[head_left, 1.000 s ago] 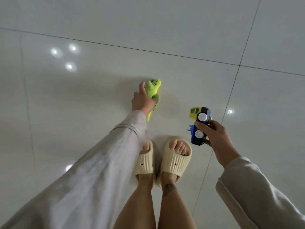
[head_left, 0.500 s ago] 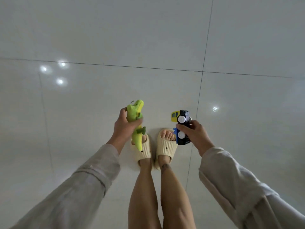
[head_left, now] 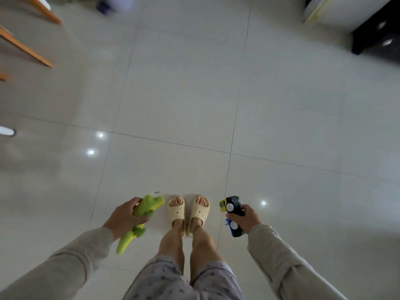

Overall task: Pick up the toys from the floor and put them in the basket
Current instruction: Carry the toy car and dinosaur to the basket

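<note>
My left hand (head_left: pixel 124 217) grips a green plush crocodile (head_left: pixel 142 215) around its middle; its head points up and right, its tail hangs down toward my sleeve. My right hand (head_left: pixel 249 218) holds a toy vehicle (head_left: pixel 232 215) with a yellow cab, black body, white wheels and blue base. Both toys are off the floor, on either side of my feet in cream slippers (head_left: pixel 188 210). No basket is in view.
Glossy pale tiled floor (head_left: pixel 194 105) stretches ahead. Orange-edged wooden furniture (head_left: pixel 23 48) stands at the far left. A dark cabinet (head_left: pixel 376 37) and a white unit (head_left: pixel 331 9) stand at the top right. A blurred bluish object (head_left: pixel 114 4) lies at the top.
I have straightened up: the crocodile came off the floor in my left hand, both hands moved apart and lower in view, and much more floor and furniture now show.
</note>
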The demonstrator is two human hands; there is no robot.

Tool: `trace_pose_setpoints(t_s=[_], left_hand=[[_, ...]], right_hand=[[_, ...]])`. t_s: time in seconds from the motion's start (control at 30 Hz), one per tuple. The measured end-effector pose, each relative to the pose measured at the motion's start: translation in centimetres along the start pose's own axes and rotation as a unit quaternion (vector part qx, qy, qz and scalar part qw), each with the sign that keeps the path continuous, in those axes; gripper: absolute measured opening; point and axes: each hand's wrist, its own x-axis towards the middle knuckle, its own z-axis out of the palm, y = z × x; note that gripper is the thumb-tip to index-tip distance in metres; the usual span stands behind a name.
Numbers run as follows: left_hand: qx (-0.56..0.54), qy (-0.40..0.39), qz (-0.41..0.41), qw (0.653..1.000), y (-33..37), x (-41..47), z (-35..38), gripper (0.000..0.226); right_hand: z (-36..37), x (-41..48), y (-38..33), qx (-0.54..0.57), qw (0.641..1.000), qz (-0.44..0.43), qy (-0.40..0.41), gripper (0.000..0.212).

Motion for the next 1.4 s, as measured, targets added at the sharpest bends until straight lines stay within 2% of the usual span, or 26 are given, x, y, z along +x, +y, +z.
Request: trace_pose_setpoints(t_s=[0.13, 0.27, 0.4, 0.5, 0.6, 0.77, 0.9, 1.03, 1.23, 1.33, 1.4], left_hand=[[-0.02, 0.014, -0.011, 1.0, -0.3, -5.2, -0.8, 0.05], [-0.063, 0.067, -0.035, 0.995, -1.0, -8.1, 0.5, 0.061], [-0.109, 0.099, -0.039, 0.988, -1.7, -10.4, 3.2, 0.059], [-0.121, 0.118, -0.054, 0.984, -2.6, -11.8, 5.1, 0.052], [-0.192, 0.177, -0.084, 0.962, -3.2, -13.3, 7.0, 0.041], [-0.304, 0.237, -0.126, 0.914, -5.9, -16.1, 11.0, 0.039], [-0.389, 0.261, -0.195, 0.862, -9.0, -18.9, 15.9, 0.041], [-0.477, 0.286, -0.263, 0.788, -10.7, -21.8, 21.9, 0.042], [-0.6, 0.326, -0.336, 0.648, -12.2, -24.7, 27.3, 0.095], [-0.632, 0.34, -0.349, 0.603, -13.5, -24.8, 27.7, 0.095], [-0.653, 0.349, -0.347, 0.576, -14.7, -24.8, 26.8, 0.093]], right_hand=[[-1.6, -5.1, 0.0, 0.008, 0.998, -0.045, 0.038, 0.053], [-2.6, -7.1, 0.4, -0.014, 0.996, -0.082, 0.044, 0.041], [-3.6, -6.7, 1.3, -0.019, 0.993, -0.099, 0.058, 0.056], [-4.7, -6.3, 2.5, -0.042, 0.995, -0.072, 0.048, 0.058], [-5.5, -5.6, 3.6, -0.095, 0.994, -0.052, 0.03, 0.062], [-5.5, -4.2, 2.4, -0.184, 0.981, -0.054, 0.003, 0.07], [-3.3, -4.1, -1.8, -0.251, 0.96, -0.121, -0.018, 0.08], [0.4, -5.5, -7.4, -0.335, 0.919, -0.202, -0.055, 0.079], [7.7, -10.0, -14.2, -0.44, 0.84, -0.286, -0.135, 0.071], [11.9, -11.4, -16.4, -0.473, 0.812, -0.309, -0.147, 0.069], [15.0, -11.9, -17.4, -0.482, 0.807, -0.306, -0.15, 0.068]])
